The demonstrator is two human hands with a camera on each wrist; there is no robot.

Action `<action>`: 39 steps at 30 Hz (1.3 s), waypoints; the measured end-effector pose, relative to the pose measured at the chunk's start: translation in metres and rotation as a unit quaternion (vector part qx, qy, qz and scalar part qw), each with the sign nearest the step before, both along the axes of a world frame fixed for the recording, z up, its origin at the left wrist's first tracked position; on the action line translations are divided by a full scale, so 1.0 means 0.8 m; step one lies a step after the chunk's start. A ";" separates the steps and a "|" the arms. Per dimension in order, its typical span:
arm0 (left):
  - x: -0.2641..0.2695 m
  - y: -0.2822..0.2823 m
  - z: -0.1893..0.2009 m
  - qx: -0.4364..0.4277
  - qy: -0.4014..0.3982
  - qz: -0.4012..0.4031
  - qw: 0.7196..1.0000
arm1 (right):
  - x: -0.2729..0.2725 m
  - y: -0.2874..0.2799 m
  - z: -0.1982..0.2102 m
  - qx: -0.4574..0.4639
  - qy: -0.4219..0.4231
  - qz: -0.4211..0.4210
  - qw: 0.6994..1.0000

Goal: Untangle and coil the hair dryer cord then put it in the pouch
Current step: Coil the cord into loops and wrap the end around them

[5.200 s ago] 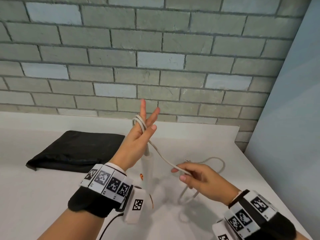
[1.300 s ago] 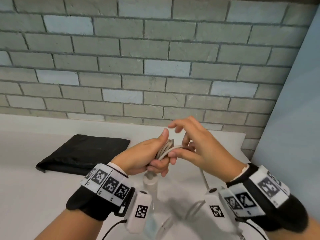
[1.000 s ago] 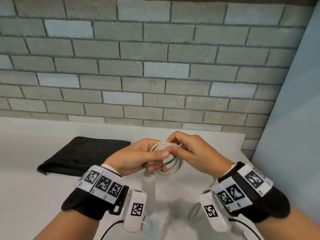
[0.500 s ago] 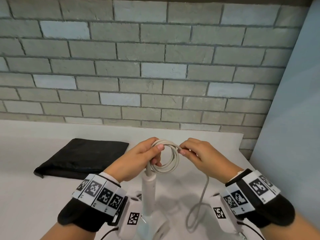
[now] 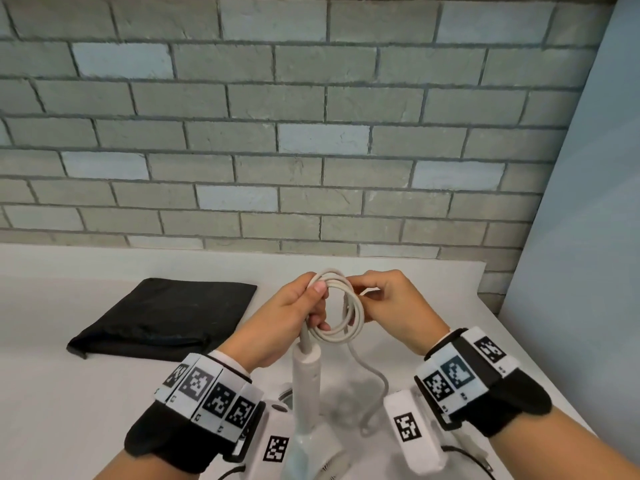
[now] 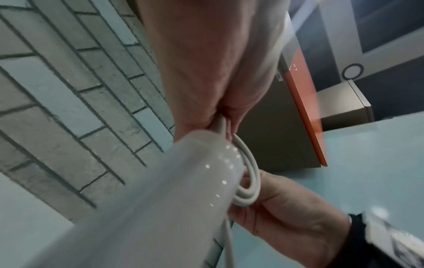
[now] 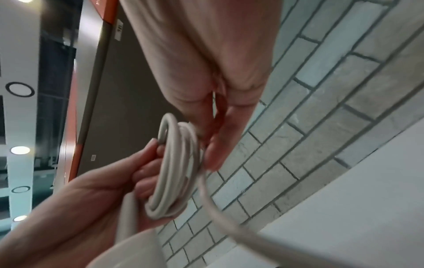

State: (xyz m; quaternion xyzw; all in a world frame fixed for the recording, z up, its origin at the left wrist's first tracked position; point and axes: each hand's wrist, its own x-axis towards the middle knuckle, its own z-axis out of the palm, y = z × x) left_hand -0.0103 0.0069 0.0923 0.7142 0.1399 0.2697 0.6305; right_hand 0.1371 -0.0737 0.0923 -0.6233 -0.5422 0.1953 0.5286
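**Cord coiled between both hands above the table**

The cord (image 5: 341, 315) forms a small round coil of several loops, held in the air in front of us, above the white table (image 5: 52, 393) and to the right of the black pouch (image 5: 166, 315). Our left hand (image 5: 287, 320) grips the coil's left side, thumb pressed over the loops on top and fingers curled through the ring from below. Our right hand (image 5: 391, 306) pinches the coil's upper right side between thumb and fingertips. In the right wrist view the loops (image 7: 176, 168) lie stacked side by side, with the left hand's fingers (image 7: 146, 163) wrapped round them.

From the coil's bottom one loose strand (image 5: 375, 372) hangs down, curving toward the table between our wrists. The dryer (image 5: 306, 393) dangles upright beneath our left hand, its handle topmost where the cord enters. The left wrist view shows that handle (image 6: 160, 190) close up and blurred. The pouch lies flat on the table, apart from both hands, near the brick wall (image 5: 311, 133).
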 end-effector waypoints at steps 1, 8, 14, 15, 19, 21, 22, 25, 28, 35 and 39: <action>0.001 0.001 0.000 -0.013 -0.001 0.000 1.000 | 0.000 -0.003 0.000 -0.009 0.016 0.020 1.000; 0.009 0.000 -0.001 0.001 -0.002 0.021 1.000 | -0.011 -0.028 0.015 -0.017 0.161 0.105 0.981; 0.016 -0.005 -0.006 0.104 0.007 0.061 0.993 | -0.012 -0.024 0.004 -0.018 0.233 0.109 0.966; 0.016 -0.005 -0.005 0.128 0.012 0.068 0.989 | -0.014 -0.024 0.003 -0.018 0.270 0.132 0.954; 0.017 -0.004 -0.002 0.163 0.022 0.072 0.984 | -0.020 -0.023 0.001 -0.003 0.324 0.159 0.932; 0.019 -0.007 -0.002 0.184 0.027 0.071 0.980 | -0.023 -0.021 0.002 -0.003 0.267 0.108 0.958; 0.021 -0.007 -0.003 0.197 0.030 0.074 0.977 | -0.025 -0.021 0.003 -0.004 0.231 0.078 0.970; 0.023 -0.004 -0.007 0.230 0.032 0.097 0.968 | -0.024 -0.023 0.007 -0.028 0.068 -0.008 0.997; 0.019 0.009 -0.009 0.208 0.025 0.140 0.968 | -0.006 -0.029 0.006 -0.074 -0.119 -0.094 0.986; 0.021 0.031 -0.007 0.191 0.026 0.173 0.966 | 0.008 -0.050 0.005 -0.040 0.180 0.023 0.983; 0.025 0.035 -0.006 0.193 0.024 0.180 0.964 | 0.012 -0.058 0.002 0.047 0.335 0.118 0.933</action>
